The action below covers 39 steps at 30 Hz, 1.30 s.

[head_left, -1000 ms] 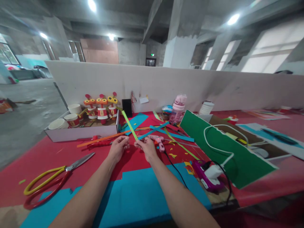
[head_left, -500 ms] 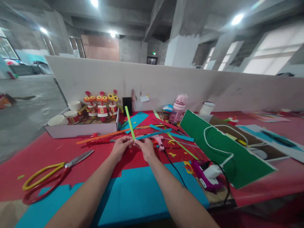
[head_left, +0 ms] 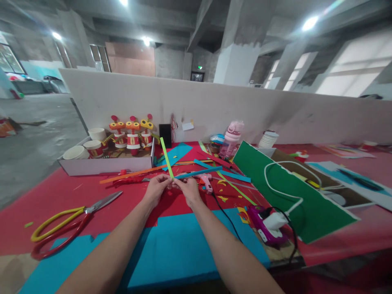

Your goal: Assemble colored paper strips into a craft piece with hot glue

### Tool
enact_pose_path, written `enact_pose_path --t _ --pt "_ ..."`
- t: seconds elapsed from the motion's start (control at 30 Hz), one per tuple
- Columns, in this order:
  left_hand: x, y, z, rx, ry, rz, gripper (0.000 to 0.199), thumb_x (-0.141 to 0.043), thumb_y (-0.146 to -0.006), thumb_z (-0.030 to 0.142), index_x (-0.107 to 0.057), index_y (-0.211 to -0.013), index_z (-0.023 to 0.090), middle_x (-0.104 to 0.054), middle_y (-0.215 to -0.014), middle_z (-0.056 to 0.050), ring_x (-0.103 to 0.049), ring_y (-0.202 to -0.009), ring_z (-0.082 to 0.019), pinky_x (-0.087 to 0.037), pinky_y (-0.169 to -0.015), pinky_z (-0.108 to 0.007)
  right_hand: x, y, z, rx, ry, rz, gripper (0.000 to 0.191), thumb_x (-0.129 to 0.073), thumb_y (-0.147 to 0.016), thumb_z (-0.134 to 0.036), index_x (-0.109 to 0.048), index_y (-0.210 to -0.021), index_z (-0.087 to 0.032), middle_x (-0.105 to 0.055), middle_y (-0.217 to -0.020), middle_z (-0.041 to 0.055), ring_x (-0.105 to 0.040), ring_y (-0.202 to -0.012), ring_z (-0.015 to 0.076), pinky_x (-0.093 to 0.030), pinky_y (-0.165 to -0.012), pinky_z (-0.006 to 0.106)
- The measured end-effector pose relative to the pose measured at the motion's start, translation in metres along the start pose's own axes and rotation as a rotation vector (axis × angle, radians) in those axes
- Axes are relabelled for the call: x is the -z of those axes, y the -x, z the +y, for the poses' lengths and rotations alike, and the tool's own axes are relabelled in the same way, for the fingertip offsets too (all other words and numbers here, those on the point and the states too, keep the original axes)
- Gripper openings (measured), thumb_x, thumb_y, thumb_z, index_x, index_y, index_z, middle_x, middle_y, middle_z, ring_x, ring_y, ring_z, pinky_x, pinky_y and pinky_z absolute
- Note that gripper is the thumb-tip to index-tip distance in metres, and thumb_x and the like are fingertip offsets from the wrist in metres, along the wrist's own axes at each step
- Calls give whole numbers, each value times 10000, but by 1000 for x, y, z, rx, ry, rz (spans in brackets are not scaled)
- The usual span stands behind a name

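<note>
My left hand (head_left: 157, 188) and my right hand (head_left: 189, 190) meet over the red table, fingertips pinched together at one joint. A green paper strip (head_left: 166, 156) rises from that joint, leaning up and left. From the same point a blue paper strip (head_left: 199, 172) runs out to the right. The two strips form a V, and my fingers cover where they meet. Just beyond my right hand lies a pink glue gun (head_left: 207, 183) with a black cord. An orange paper strip (head_left: 134, 174) lies behind my left hand.
Large scissors (head_left: 76, 222) lie at left. Behind them stands a white box (head_left: 107, 167) with paper cups and several paper-cup figures (head_left: 133, 139). At right are a purple power strip (head_left: 267, 228) and a green-sided box (head_left: 288, 200). A pink bottle (head_left: 232, 139) stands at the back.
The view has shifted very slightly. My hands keep the same pinch on the green and blue strips, with no other visible movement.
</note>
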<state>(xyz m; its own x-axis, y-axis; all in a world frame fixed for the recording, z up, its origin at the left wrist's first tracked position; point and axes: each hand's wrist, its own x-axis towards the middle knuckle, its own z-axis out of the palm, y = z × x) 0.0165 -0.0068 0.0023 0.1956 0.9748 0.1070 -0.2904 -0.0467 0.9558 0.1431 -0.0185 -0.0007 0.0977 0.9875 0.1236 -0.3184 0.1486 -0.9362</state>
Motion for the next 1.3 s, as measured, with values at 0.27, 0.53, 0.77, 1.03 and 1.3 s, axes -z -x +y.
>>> enact_pose_path --t 0.27,0.53,0.77,1.03,1.3 --pt "6 -2 1 -35 -4 52 230 -753 -611 314 -652 -690 124 -618 -578 -22 -526 -508 -99 -404 -525 -217 2 0 -3 -105 -164 -74 258 -783 -531 -312 -622 -653 -150 -671 -650 15 -661 -651 157 -551 -768 348" --pt "3 0 4 -45 -32 37 199 -742 -628 286 -637 -664 120 -605 -561 -17 -518 -511 -91 -404 -520 -207 3 2 -5 -174 -265 -87 315 -821 -510 -314 -640 -705 -145 -664 -645 13 -650 -634 152 -552 -736 328" --pt "5 -5 -4 -31 -19 46 244 -767 -575 307 -648 -678 120 -612 -571 -25 -538 -504 -116 -426 -494 -229 2 4 -6 -143 -209 -87 316 -800 -546 -331 -591 -702 -154 -657 -659 -2 -659 -627 142 -545 -723 307" --pt "2 -3 -5 -39 -7 43 224 -768 -566 278 -661 -679 118 -654 -618 -51 -581 -547 -138 -458 -534 -245 2 5 -7 -160 -218 -106 368 -811 -527 -342 -569 -744 -169 -663 -662 -10 -669 -618 158 -559 -699 325" --pt "-1 1 4 -58 4 40 230 -772 -560 292 -659 -652 114 -649 -608 -51 -571 -545 -128 -449 -527 -232 3 3 -5 -97 -158 -101 312 -781 -563 -339 -588 -730 -160 -651 -634 -7 -654 -584 146 -560 -694 331"
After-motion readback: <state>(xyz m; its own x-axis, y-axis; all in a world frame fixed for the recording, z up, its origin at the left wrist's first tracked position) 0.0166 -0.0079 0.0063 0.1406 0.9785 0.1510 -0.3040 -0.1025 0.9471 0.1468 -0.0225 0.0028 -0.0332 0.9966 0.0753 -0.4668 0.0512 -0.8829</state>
